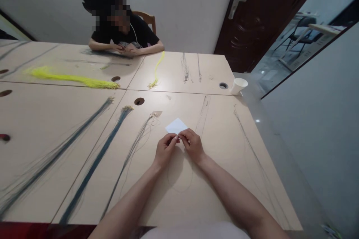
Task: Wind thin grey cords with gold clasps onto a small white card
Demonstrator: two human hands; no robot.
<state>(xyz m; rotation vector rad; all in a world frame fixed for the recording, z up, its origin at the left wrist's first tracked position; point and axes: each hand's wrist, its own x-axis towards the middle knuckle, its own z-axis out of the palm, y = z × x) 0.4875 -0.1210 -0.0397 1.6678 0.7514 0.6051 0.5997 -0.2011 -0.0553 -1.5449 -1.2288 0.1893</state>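
Note:
My left hand (pixel 166 150) and my right hand (pixel 192 145) meet over the table, thumbs and fingertips pinched together. A thin line (pixel 180 191) hangs from them in a loose loop across the tabletop. Something tiny and pale shows between the fingertips, too small to name. Just beyond the fingers lies a white piece of paper (pixel 176 124). To the left of my left hand is a bundle of thin dark lines (pixel 136 143), with small gold-coloured pieces at its far end on a brownish scrap. A clear ruler (pixel 205 110) lies beyond my right hand.
Blue-green line bundles (pixel 98 160) and a grey-green bundle (pixel 70 143) stretch leftward. Bright yellow strands (pixel 75 78) lie farther back. Fine lines (pixel 248 134) run along the right side near a white cup (pixel 239 86). Across the table sits a person (pixel 123 37) with both hands together.

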